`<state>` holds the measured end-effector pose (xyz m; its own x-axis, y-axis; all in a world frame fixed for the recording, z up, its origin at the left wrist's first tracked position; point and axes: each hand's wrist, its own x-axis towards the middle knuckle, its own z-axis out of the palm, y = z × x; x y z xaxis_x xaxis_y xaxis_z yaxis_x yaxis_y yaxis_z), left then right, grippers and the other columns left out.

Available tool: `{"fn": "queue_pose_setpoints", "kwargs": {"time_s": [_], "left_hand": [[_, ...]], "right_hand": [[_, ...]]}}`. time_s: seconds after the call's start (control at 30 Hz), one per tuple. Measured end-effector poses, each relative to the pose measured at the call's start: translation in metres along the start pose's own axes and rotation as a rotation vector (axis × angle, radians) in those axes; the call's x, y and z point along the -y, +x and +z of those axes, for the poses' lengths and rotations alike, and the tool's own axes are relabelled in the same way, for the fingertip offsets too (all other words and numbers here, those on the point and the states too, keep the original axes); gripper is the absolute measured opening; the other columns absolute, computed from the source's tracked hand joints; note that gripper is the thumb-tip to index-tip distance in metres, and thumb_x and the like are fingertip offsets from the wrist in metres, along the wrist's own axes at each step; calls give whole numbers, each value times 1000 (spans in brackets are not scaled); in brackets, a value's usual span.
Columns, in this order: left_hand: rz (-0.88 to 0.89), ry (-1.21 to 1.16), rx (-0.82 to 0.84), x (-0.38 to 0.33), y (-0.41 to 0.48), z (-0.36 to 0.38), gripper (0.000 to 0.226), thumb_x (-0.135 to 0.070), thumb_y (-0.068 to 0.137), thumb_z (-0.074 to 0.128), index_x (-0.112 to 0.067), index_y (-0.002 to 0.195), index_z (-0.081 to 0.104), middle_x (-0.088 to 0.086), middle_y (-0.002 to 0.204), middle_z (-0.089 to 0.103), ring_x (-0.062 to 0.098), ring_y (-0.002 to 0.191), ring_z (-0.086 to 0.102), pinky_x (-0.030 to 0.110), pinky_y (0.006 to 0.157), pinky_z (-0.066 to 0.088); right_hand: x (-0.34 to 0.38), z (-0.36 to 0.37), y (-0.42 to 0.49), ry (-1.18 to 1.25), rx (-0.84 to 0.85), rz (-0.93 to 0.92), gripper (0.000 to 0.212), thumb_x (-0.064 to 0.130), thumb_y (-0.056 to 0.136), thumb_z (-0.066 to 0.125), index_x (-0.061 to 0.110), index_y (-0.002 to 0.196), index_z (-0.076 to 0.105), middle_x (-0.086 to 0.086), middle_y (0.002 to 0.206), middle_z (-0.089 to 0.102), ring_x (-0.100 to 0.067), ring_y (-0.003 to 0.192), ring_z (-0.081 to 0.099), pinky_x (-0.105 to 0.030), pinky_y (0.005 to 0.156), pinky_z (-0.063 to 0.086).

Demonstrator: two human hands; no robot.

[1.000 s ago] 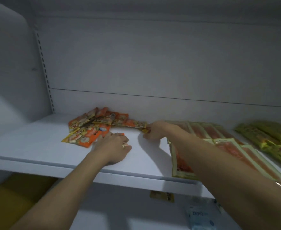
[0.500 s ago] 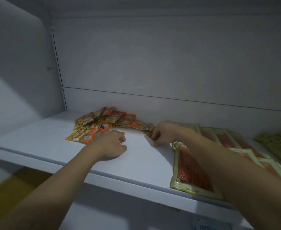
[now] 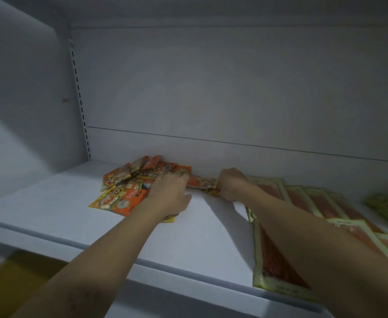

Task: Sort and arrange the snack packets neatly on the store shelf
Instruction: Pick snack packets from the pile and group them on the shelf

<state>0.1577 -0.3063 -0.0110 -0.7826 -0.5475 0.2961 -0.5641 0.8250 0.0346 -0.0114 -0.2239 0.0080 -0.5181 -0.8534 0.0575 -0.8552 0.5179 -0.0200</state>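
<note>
Status: sorting in progress, judged less than half complete. Directions are read from the person, with 12 o'clock toward the back wall. The orange packets (image 3: pixel 119 198) lie at 11 o'clock on the shelf (image 3: pixel 50 203) in a loose, overlapping heap; their edges point several ways and no row is formed. The left hand (image 3: pixel 170 193) rests on the heap's 3 o'clock side, fingers stretched toward 12 o'clock and gripping nothing that shows. A yellow packet corner shows under its wrist. The right hand (image 3: pixel 232 183) is curled and pinches the 3 o'clock end of a stray packet (image 3: pixel 202 182) lying between the two hands. That packet's other end runs behind the left fingertips. The long packets (image 3: pixel 277 260) at 1 to 2 o'clock are grouped side by side, overlapping, and partly hidden by the right forearm. The green packets (image 3: pixel 387 203) at 2 o'clock are cut by the frame edge, so their order cannot be told. Remaining, by judgement: join the stray packet to the heap, square the orange packets into an even row, then true the long packets.
</note>
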Motion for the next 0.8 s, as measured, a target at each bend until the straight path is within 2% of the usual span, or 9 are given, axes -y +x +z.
{"fn": "queue_pose_setpoints", "kwargs": {"time_s": [0.1, 0.23, 0.37, 0.47, 0.53, 0.6, 0.67, 0.73, 0.8], "left_hand": [[45, 26, 21, 4, 26, 6, 57, -28, 94, 57, -26, 148, 38, 4, 149, 45, 29, 133, 43, 42, 104, 40], [90, 173, 41, 16, 58, 19, 49, -26, 96, 53, -29, 144, 45, 4, 143, 49, 28, 131, 44, 44, 109, 33], [103, 148, -28, 26, 77, 20, 27, -22, 97, 52, -26, 123, 58, 2, 123, 63, 27, 116, 57, 38, 100, 39], [117, 24, -84, 36, 84, 11, 20, -19, 97, 51, -21, 116, 57, 5, 117, 64, 27, 107, 60, 34, 82, 42], [109, -88, -127, 43, 86, 2, 20, -17, 96, 48, -18, 114, 56, 8, 115, 63, 30, 103, 61, 33, 74, 43], [111, -162, -170, 47, 85, -6, 18, -18, 98, 45, -16, 112, 55, 10, 112, 62, 32, 101, 61, 33, 70, 41], [104, -198, -199, 48, 83, -11, 17, -16, 99, 43, -14, 110, 56, 10, 108, 62, 33, 98, 60, 33, 68, 39], [92, -242, -232, 48, 80, -15, 14, -12, 97, 44, -14, 105, 55, 9, 102, 61, 32, 93, 59, 34, 67, 40], [94, -270, -265, 50, 78, -22, 15, -10, 96, 45, -15, 104, 56, 7, 99, 59, 31, 92, 58, 36, 71, 45]], "right_hand": [[-1, 2, 6, 52, 19, 27, 12, 6, 88, 56, 4, 80, 65, -11, 81, 63, -25, 71, 59, -27, 58, 46], [-5, -6, 13, 139, -14, 45, 22, 12, 86, 62, -1, 99, 73, -16, 99, 72, -30, 91, 67, -36, 78, 55], [-7, -20, 10, 144, -52, 37, 14, 17, 81, 69, 6, 87, 75, -9, 95, 72, -24, 91, 65, -24, 68, 45], [-9, -27, 5, 177, -52, 60, 13, 15, 79, 74, 11, 91, 78, -2, 89, 70, -17, 87, 64, -20, 67, 43], [-12, -36, 3, 297, -121, 113, 4, 12, 75, 77, 16, 77, 77, -1, 77, 73, -13, 74, 69, -17, 60, 48], [-17, -46, 3, 480, -250, 174, 20, 7, 73, 78, 21, 61, 72, 1, 63, 72, -5, 55, 67, -14, 52, 50], [-22, -55, 1, 650, -314, 227, 24, 0, 74, 76, 19, 61, 71, 0, 59, 69, -12, 57, 68, -22, 59, 57], [-23, -61, -1, 788, -298, 228, 19, -6, 76, 74, 10, 67, 72, -12, 70, 71, -28, 73, 71, -40, 77, 61], [-19, -62, -4, 759, -275, 157, 16, -4, 75, 76, 11, 70, 74, -11, 72, 72, -28, 79, 71, -43, 83, 59]]}}
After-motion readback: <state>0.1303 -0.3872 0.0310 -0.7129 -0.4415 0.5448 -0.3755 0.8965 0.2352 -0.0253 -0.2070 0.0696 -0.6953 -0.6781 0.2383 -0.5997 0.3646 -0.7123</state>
